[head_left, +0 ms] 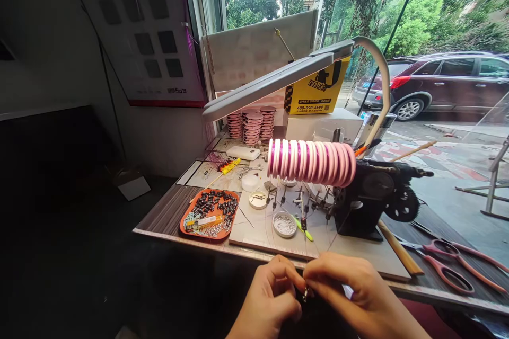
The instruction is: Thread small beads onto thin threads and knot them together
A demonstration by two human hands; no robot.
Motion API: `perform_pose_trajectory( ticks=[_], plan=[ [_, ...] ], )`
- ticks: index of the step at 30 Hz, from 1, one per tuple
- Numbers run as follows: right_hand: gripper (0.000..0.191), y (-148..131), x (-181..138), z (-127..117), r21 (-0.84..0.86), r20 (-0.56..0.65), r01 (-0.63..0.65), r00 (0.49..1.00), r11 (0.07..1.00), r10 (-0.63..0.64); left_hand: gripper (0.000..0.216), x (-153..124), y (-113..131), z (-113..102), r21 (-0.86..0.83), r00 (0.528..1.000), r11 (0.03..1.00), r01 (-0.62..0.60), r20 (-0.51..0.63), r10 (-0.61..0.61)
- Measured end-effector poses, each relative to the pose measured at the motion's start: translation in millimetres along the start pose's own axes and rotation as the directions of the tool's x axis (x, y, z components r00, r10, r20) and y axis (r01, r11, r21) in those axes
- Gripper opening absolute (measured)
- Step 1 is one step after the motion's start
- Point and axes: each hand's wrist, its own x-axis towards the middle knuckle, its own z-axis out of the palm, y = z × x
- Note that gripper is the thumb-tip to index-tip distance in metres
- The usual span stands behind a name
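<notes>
My left hand [272, 296] and my right hand [352, 288] meet in front of the table's near edge, fingertips pinched together. Between them shows a small shiny metal piece [305, 294], too small to name exactly. A thin line seems to run up from the fingers toward the board. Just beyond the hands lie a white dish of small beads [284, 224] and a lime-green tool [303, 229]. Behind these, a black hand-cranked winder [374, 185] carries a row of pink and white spools [312, 161], with small black clips hanging on lines below.
An orange tray [209, 238] of black and silver small parts sits to the left. Scissors [445, 270] and a wooden stick [401, 254] lie right. A lamp [270, 82] arches overhead. Stacked pink spools [252, 128] and a yellow box [316, 92] stand behind.
</notes>
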Motion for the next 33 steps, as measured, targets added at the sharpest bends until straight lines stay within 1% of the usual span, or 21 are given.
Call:
perform_pose_trajectory(
  ticks=[4, 8, 12, 18, 24, 27, 29, 31, 33],
  plan=[
    [0.016, 0, -3, -1, -0.037, 0.007, 0.028, 1.000, 0.999, -0.028, 0.029, 0, 0, 0, -0.016, 1.000, 1.000, -0.002, 0.010, 0.002],
    [0.016, 1, -4, -2, -0.067, 0.003, 0.020, 1.000, 0.998, -0.020, 0.030, 0, 2, 0, -0.035, 1.000, 0.999, 0.027, 0.018, -0.026],
    [0.016, 1, -4, -2, -0.066, 0.009, 0.023, 1.000, 0.998, -0.023, 0.028, 0, 2, 0, -0.026, 0.999, 0.999, 0.035, 0.012, -0.034],
    [0.017, 1, -3, -1, -0.052, -0.004, -0.008, 1.000, 0.999, 0.008, 0.026, 2, -5, -3, -0.017, 0.999, 1.000, 0.025, 0.021, -0.025],
    [0.019, 0, -3, 0, -0.089, 0.044, 0.044, 0.998, 0.995, -0.040, 0.026, 4, -9, -7, -0.024, 0.999, 1.000, -0.014, 0.029, 0.015],
    [0.021, 1, -3, 2, -0.131, 0.072, 0.051, 0.997, 0.990, -0.042, 0.020, 4, -11, -9, -0.025, 0.998, 0.999, -0.026, 0.052, 0.028],
    [0.024, 1, -3, 2, -0.138, 0.090, 0.049, 0.995, 0.989, -0.037, 0.014, 4, -11, -8, -0.029, 0.996, 0.999, -0.029, 0.087, 0.031],
    [0.025, 1, -4, 3, -0.117, 0.101, 0.045, 0.994, 0.992, -0.033, 0.019, 4, -9, -6, -0.056, 0.992, 0.998, -0.028, 0.119, 0.034],
    [0.023, 0, -6, 3, -0.059, 0.063, 0.011, 0.998, 0.998, -0.007, 0.028, 3, -7, -3, -0.107, 0.991, 0.994, -0.002, 0.132, 0.017]
  ],
)
